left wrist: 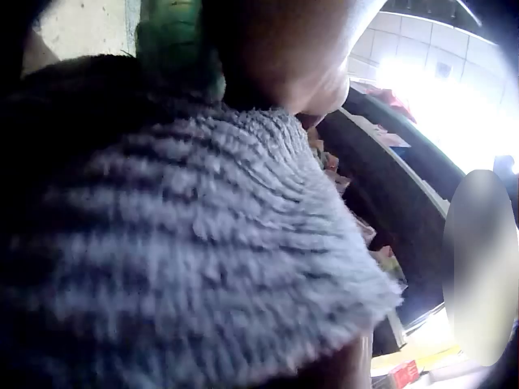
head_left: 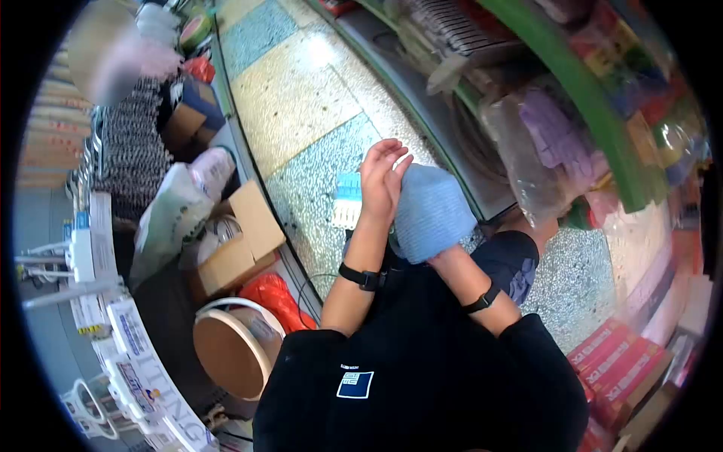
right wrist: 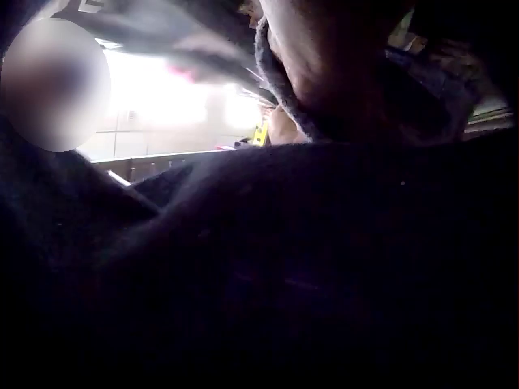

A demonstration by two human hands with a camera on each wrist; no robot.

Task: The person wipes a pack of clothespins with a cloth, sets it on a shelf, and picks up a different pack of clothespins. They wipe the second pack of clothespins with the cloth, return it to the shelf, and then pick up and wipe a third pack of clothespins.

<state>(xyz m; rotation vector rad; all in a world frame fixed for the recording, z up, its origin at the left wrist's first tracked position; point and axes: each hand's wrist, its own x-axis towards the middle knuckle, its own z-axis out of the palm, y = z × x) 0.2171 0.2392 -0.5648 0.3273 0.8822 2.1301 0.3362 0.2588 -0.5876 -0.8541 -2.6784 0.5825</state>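
Observation:
A light blue ribbed, fluffy cloth [head_left: 433, 215] covers my right hand, whose wrist comes out of its lower edge in the head view. The right wrist view shows part of the right hand [right wrist: 324, 57] with the cloth's edge [right wrist: 276, 69] around it; its fingers are hidden. My left hand [head_left: 382, 181] is raised right beside the cloth, fingers loosely extended, thumb close to the cloth's upper left edge. Close up in the left wrist view, the cloth's ribbed pile [left wrist: 203, 251] fills the lower part, with a green translucent thing [left wrist: 178, 49] behind it.
A blue and white packet [head_left: 346, 200] lies on the tiled floor [head_left: 301, 98] beyond my left forearm. At left stand an open cardboard box [head_left: 256, 218] and a round brown bin [head_left: 230, 354]. Green-edged shelves with bagged purple gloves [head_left: 557, 135] are at right, red boxes [head_left: 621, 365] lower right.

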